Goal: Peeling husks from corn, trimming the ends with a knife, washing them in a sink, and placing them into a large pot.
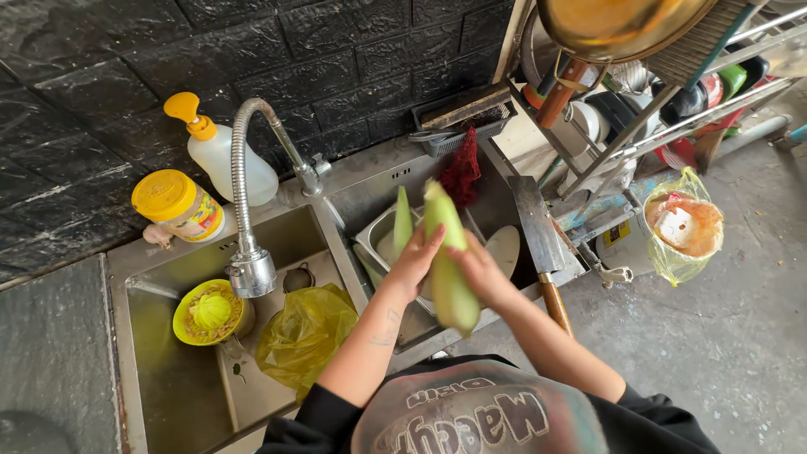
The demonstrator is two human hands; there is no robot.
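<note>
Green corn husk (448,252) in both hands' grip (414,262) (481,271), kernels hidden.

A working kitchen, washing-up corner. Below my left hand (414,262) sits a steel double sink (168,370) with a flexible tap (246,210) arching over it. Beyond the tap, a pump bottle (220,151) against a dark tiled wall (319,59). Past my right hand (481,271), a cleaver (538,231) and a dish rack (656,92) crowded with pans and utensils.
</note>
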